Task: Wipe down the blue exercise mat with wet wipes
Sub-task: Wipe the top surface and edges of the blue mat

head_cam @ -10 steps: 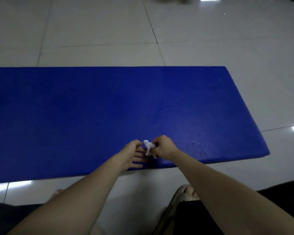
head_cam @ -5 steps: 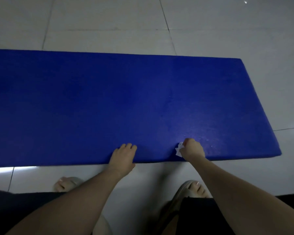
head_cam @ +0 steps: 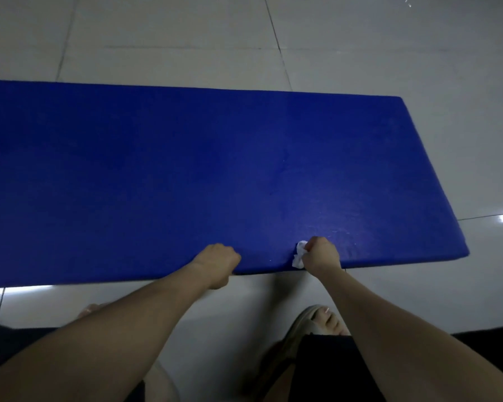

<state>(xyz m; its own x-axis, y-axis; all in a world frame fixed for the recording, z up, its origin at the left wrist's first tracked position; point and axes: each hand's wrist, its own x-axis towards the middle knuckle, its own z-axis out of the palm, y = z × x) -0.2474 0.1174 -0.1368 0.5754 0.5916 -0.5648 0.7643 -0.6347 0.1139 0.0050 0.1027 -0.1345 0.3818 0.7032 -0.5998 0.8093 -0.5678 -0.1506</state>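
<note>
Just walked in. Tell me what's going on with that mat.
A person leans over the blue exercise mat on the tiled floor. The right hand pinches a crumpled white wipe against the mat's near edge. The left hand, fingers curled, holds that same edge beside it.

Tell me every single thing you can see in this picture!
mat: 1, blue, flat on the floor across the middle
wet wipe: 1, white, crumpled, at the mat's near edge
floor tiles: many, pale grey, shiny, all around the mat
sandal: 1 clear, pale, on the right foot near the bottom
dark clothing: black, bottom edge
feet: 2, bare toes, on the tiles below the mat
left hand: 1, fingers curled over the mat's near edge
right hand: 1, grips the wet wipe on the mat
</note>
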